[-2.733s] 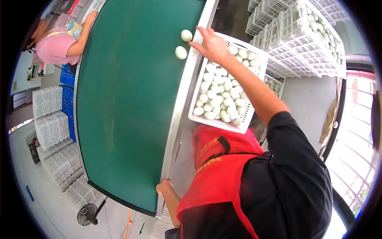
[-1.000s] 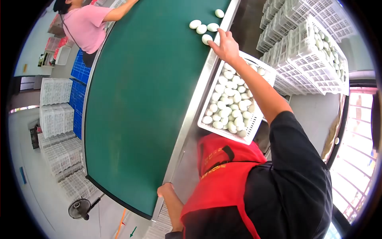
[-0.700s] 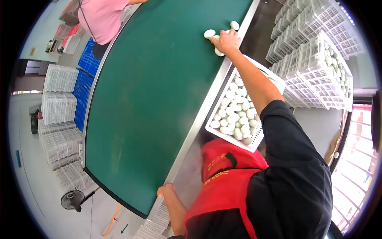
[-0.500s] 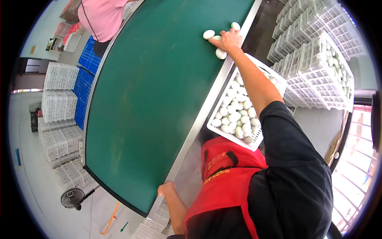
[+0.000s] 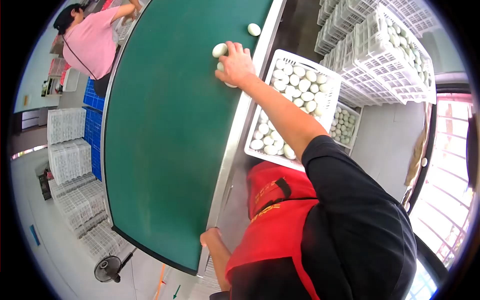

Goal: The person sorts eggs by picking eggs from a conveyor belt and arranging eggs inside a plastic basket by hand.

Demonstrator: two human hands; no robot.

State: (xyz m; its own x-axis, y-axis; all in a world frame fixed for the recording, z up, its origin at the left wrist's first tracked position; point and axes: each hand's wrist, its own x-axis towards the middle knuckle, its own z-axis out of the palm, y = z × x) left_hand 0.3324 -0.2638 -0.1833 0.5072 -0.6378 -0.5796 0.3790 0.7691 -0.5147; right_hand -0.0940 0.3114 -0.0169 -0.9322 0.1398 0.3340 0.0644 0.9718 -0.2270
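Note:
My right hand is over the green belt, its fingers spread and bent around pale eggs partly hidden beneath it. One egg shows at its fingertips, and another egg lies apart near the metal rail. My left hand is curled over the belt's metal edge at the near end. A white basket full of pale eggs stands beside the rail, under my right forearm.
Stacked white crates with eggs stand at the right, with another egg crate lower down. Across the belt are a person in pink, blue crates and white crates. A fan stands at the lower left.
My right hand has moved left, farther onto the belt, with eggs under it; one egg is left behind near the rail. The view has shifted, showing more of the person in pink. My left hand stays on the edge.

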